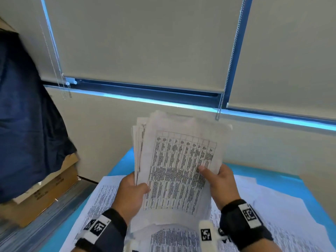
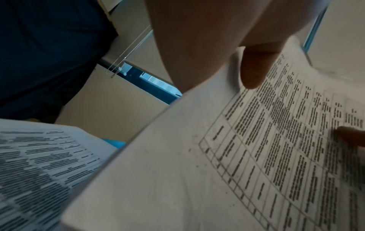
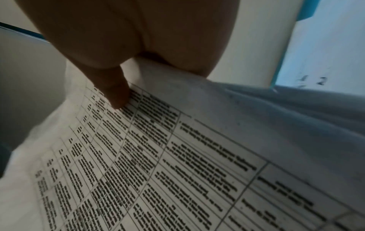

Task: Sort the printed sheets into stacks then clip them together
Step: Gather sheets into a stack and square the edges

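I hold a stack of printed sheets (image 1: 178,160) upright above the table, its front page a ruled table of text. My left hand (image 1: 132,191) grips the stack's left edge, thumb on the front page. My right hand (image 1: 220,180) grips the right edge, thumb pressed on the print. In the left wrist view the stack (image 2: 217,156) fills the frame under my left thumb (image 2: 254,67). The right wrist view shows the same page (image 3: 158,156) beneath my right thumb (image 3: 114,92). The fingers behind the stack are hidden.
More printed sheets (image 1: 272,211) lie spread over the blue table (image 1: 123,164) below my hands. A dark blue cloth (image 1: 27,124) hangs over cardboard boxes (image 1: 47,195) at the left. Window blinds (image 1: 145,42) and a wall stand close behind the table.
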